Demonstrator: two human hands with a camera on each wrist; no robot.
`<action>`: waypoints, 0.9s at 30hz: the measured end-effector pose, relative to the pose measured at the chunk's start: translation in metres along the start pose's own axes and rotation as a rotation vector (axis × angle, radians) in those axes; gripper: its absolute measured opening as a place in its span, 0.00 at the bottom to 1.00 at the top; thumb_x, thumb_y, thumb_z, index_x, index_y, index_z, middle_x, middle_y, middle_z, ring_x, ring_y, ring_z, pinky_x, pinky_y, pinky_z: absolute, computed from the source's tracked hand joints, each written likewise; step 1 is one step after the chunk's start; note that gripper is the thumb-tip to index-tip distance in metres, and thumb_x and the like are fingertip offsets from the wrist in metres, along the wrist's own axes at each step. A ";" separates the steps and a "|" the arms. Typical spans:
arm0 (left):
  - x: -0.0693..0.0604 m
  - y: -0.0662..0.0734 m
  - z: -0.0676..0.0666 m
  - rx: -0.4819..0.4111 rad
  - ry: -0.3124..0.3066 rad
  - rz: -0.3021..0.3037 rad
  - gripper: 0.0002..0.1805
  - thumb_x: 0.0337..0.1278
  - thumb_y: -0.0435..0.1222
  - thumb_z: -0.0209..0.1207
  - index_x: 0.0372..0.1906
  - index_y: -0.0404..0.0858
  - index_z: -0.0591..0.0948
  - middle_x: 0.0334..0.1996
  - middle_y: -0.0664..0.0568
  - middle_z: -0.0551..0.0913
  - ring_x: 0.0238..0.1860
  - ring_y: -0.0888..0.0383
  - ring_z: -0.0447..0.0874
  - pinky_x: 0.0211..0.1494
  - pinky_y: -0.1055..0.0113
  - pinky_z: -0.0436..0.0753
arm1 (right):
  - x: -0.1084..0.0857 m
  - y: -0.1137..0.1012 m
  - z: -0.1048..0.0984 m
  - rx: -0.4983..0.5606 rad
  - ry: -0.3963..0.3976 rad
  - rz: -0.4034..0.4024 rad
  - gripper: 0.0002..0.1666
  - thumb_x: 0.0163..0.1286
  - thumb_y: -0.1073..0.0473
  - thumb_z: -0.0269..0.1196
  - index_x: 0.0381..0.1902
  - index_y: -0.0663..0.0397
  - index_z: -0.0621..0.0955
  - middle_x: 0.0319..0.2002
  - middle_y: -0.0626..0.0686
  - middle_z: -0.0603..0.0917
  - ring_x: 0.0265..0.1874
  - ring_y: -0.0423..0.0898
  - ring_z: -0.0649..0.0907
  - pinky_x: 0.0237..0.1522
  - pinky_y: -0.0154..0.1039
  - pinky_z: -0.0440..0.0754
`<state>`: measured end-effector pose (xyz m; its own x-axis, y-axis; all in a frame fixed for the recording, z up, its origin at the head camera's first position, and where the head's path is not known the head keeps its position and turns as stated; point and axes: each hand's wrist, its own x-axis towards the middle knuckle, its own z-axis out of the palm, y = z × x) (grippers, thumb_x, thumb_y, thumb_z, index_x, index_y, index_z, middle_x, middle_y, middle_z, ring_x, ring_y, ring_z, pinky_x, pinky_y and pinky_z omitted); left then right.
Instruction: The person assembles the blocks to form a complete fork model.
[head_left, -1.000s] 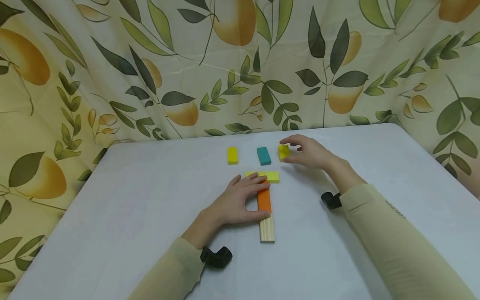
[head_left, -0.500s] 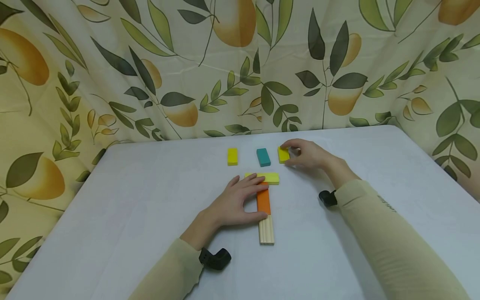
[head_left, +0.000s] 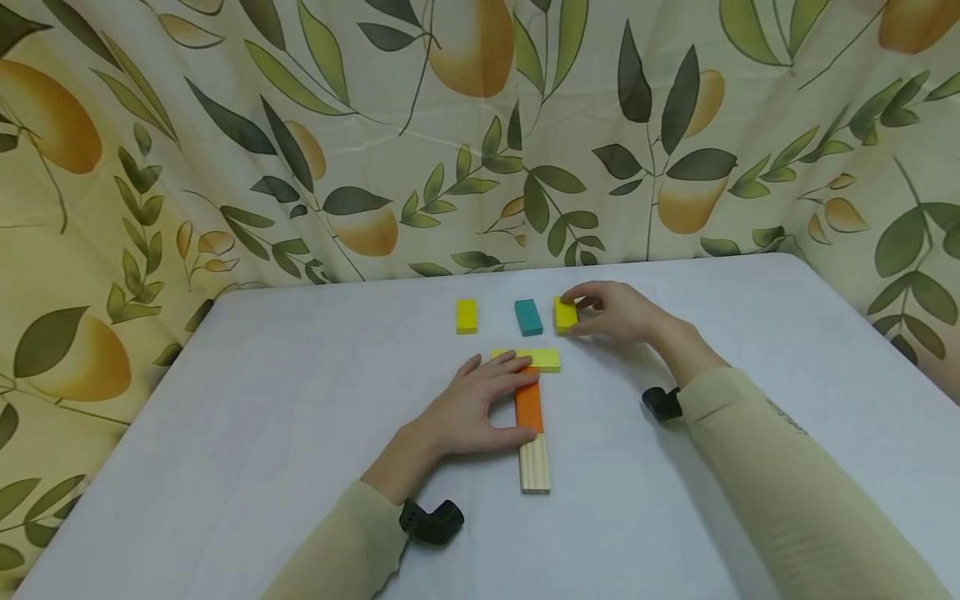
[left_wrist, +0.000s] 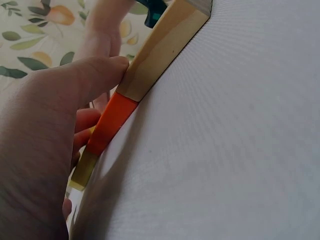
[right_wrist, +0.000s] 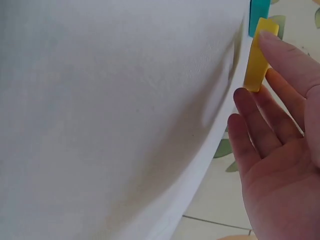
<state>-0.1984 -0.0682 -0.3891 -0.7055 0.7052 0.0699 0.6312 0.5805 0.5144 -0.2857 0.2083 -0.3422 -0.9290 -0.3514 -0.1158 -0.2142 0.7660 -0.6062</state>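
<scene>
My right hand (head_left: 618,312) pinches a small yellow block (head_left: 565,316) between thumb and fingers at the table's back; the right wrist view shows the thumb on the yellow block (right_wrist: 261,55). Just left of it lies a teal block (head_left: 528,317). Spread over the row, my left hand (head_left: 468,408) has its thumb where the orange block (head_left: 528,407) meets the plain wood block (head_left: 535,467), and its fingers rest on the orange block and the crosswise pale yellow block (head_left: 546,360). In the left wrist view the orange block (left_wrist: 111,120) touches the wood block (left_wrist: 162,50) end to end.
Another yellow block (head_left: 467,317) lies left of the teal one. The white-covered table (head_left: 262,433) ends at a fruit-patterned curtain (head_left: 480,208). Each wrist wears a black device, the left one (head_left: 432,522) close above the tabletop.
The right hand's fingers have closed on the right yellow block, and that block has moved slightly left, nearer the teal one. The left hand has barely moved.
</scene>
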 end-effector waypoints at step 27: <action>0.000 -0.002 -0.001 0.014 0.007 0.007 0.37 0.59 0.59 0.61 0.72 0.52 0.73 0.76 0.61 0.62 0.78 0.63 0.47 0.78 0.51 0.40 | -0.005 -0.009 0.014 -0.051 -0.050 -0.070 0.33 0.62 0.58 0.74 0.64 0.60 0.78 0.64 0.62 0.77 0.62 0.61 0.73 0.67 0.60 0.68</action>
<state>-0.2000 -0.0698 -0.3893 -0.7029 0.7068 0.0792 0.6408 0.5810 0.5018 -0.2746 0.1957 -0.3467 -0.8952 -0.4308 -0.1146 -0.2943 0.7643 -0.5738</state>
